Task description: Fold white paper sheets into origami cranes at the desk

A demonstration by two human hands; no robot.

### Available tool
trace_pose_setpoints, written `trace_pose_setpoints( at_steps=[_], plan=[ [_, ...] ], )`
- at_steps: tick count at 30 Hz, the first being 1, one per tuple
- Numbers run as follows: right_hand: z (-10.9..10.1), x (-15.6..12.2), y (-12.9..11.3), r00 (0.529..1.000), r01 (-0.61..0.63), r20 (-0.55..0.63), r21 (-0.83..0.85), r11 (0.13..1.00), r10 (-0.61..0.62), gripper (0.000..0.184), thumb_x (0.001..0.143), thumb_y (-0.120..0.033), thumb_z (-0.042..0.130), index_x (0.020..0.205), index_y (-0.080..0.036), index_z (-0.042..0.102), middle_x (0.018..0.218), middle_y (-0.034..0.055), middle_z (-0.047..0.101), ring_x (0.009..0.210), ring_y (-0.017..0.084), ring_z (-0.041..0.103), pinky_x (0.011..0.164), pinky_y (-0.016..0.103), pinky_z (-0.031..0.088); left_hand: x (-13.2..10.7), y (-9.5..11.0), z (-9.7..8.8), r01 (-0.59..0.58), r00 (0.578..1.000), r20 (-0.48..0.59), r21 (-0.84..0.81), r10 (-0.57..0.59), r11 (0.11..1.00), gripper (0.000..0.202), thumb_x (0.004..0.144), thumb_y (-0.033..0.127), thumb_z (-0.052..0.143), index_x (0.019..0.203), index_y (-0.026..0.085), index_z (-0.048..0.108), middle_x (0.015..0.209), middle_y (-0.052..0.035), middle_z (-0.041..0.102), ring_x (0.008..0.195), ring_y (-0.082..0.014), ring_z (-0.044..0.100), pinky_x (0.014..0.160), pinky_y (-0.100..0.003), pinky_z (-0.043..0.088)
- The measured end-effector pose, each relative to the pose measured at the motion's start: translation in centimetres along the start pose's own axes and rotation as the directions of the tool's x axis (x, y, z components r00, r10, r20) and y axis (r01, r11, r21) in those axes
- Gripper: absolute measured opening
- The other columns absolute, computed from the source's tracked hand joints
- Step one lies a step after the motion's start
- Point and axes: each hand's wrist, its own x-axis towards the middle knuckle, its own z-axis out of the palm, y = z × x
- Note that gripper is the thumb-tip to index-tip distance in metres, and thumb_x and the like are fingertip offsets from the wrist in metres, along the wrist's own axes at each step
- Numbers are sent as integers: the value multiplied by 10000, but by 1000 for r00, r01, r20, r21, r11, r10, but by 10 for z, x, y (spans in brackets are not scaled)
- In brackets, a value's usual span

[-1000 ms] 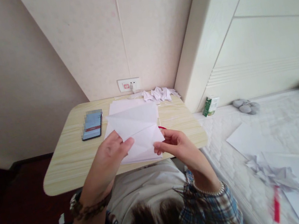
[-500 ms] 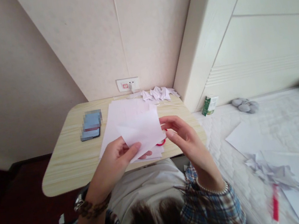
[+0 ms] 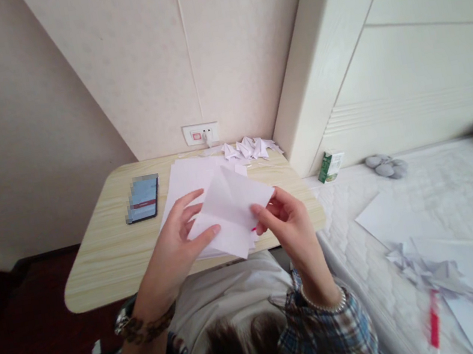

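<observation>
A creased white square of paper (image 3: 227,206) is held up over the table, turned with a corner towards me. My right hand (image 3: 278,218) pinches its right corner between thumb and fingers. My left hand (image 3: 184,229) is at the paper's left side with fingers spread, its thumb lying over the sheet. Beneath them rests a stack of white paper sheets (image 3: 185,171), partly covered by the square. A small bit of red (image 3: 254,230) shows beside my right fingertips; the rest of that object is hidden.
On the wooden table (image 3: 99,256) lie a phone (image 3: 144,199) at the left and several folded paper pieces (image 3: 247,149) at the back right. A wall socket (image 3: 201,133) is behind. The bed at right holds a green-and-white carton (image 3: 330,166), paper sheets and a red pen-like object (image 3: 433,322).
The paper has turned to stand cornerwise, and its crease now shows. My right hand has closed on its right corner. My left hand has loosened, with its fingers spreading.
</observation>
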Motion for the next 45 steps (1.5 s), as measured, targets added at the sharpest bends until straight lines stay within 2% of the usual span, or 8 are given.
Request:
trace_pose_setpoints(
  at_steps=[4, 12, 16, 19, 24, 30, 37, 45],
  plan=[
    [19, -4, -1, 995, -86, -30, 155, 984, 92, 206, 791, -323, 652, 917, -183, 569, 602, -18, 681, 564, 162, 689, 576, 270, 543, -1, 3, 10, -57, 986, -168, -231, 18, 971, 565, 657, 231, 760, 1174, 219, 534, 1222, -84, 653, 1136, -264, 611, 925, -375, 516],
    [22, -5, -2, 976, -209, 122, 261, 942, 183, 290, 742, -346, 701, 943, -167, 593, 839, 43, 713, 719, 207, 740, 691, 323, 599, -4, 3, 15, -79, 986, -166, -300, 30, 951, 243, 756, 247, 695, 990, 228, 630, 1079, -19, 713, 1071, -250, 633, 887, -374, 542],
    [4, -1, -2, 984, -62, 176, 178, 982, 30, 283, 764, -365, 705, 998, -231, 619, 979, 27, 713, 905, 175, 684, 795, 290, 560, -2, 1, 10, -76, 974, -225, -262, 16, 962, 270, 721, 251, 739, 976, 223, 653, 1019, -16, 722, 1011, -243, 644, 884, -360, 532],
    [-13, -1, -4, 965, 49, 253, 103, 993, -74, 239, 811, -355, 681, 1018, -248, 629, 980, 16, 693, 913, 151, 645, 788, 255, 533, -1, 0, 3, -105, 952, -302, -168, 50, 980, 310, 683, 262, 771, 967, 201, 665, 1019, -23, 710, 967, -232, 641, 848, -325, 526],
    [-29, -6, -5, 949, 178, 269, -24, 984, -165, 344, 929, -230, 537, 1263, -311, 539, 1039, 28, 690, 995, 165, 635, 897, 319, 504, -1, 3, -9, -86, 969, -236, -17, 79, 996, 420, 644, 289, 785, 1024, 179, 643, 1018, -43, 695, 907, -225, 650, 739, -290, 528],
    [-29, -10, -3, 882, 343, 390, -147, 928, -264, 331, 958, -200, 471, 1220, -330, 626, 1093, 30, 714, 1010, 174, 645, 915, 348, 513, -3, 9, -10, 33, 996, -80, -32, -36, 999, 472, 636, 296, 788, 1051, 213, 578, 733, 1, 708, 653, -201, 671, 539, -253, 491],
    [-20, -4, -6, 787, 515, 483, -171, 840, -384, 237, 898, -211, 597, 1090, -298, 706, 1023, 22, 737, 987, 194, 643, 934, 359, 492, -5, 11, -1, 35, 981, -180, -179, -68, 983, 456, 620, 262, 786, 995, 236, 529, 718, 19, 718, 589, -191, 663, 494, -253, 499],
    [-13, -6, -3, 756, 524, 540, -163, 836, -368, 254, 917, -327, 554, 1103, -287, 722, 978, 56, 702, 936, 205, 652, 821, 326, 518, -12, 19, 5, -64, 966, -254, -78, 42, 995, 373, 716, 315, 716, 1034, 261, 528, 786, 21, 729, 568, -169, 644, 459, -233, 443]
  ],
)
